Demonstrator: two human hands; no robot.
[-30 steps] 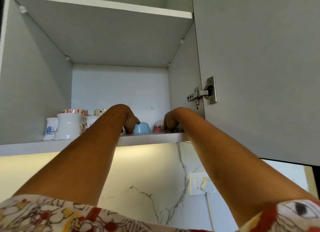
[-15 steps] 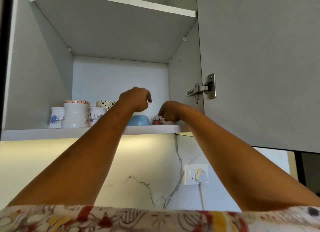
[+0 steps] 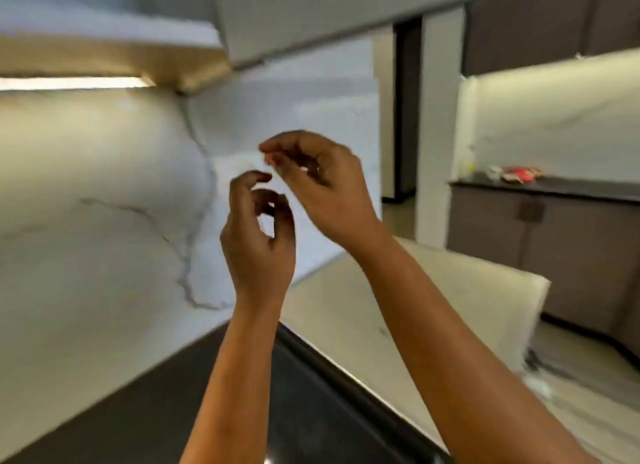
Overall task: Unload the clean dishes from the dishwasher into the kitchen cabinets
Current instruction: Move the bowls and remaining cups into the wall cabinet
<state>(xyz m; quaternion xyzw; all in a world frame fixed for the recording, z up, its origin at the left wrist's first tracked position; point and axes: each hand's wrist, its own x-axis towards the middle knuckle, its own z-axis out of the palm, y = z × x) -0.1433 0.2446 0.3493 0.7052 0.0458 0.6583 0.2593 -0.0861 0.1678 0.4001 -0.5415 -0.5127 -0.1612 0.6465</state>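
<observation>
Head view: both hands empty, lifted in front of the marble wall

Head view is blurred by motion. The left hand and the right hand are raised side by side in mid-air, close together but not touching. Each has its fingers loosely curled, with thumb and fingertips apart, and nothing is held in either. The right hand sits slightly higher and further forward than the left. Behind them runs a white marble backsplash with grey veins. Above it, the lit underside of the wall cabinet shows at the upper left; its inside is out of sight, so no dishes can be seen there, and the dishwasher is not in view. Below the forearms lies a dark tabletop. At far right, a second dark tabletop carries a few small items too blurred to identify.
</observation>
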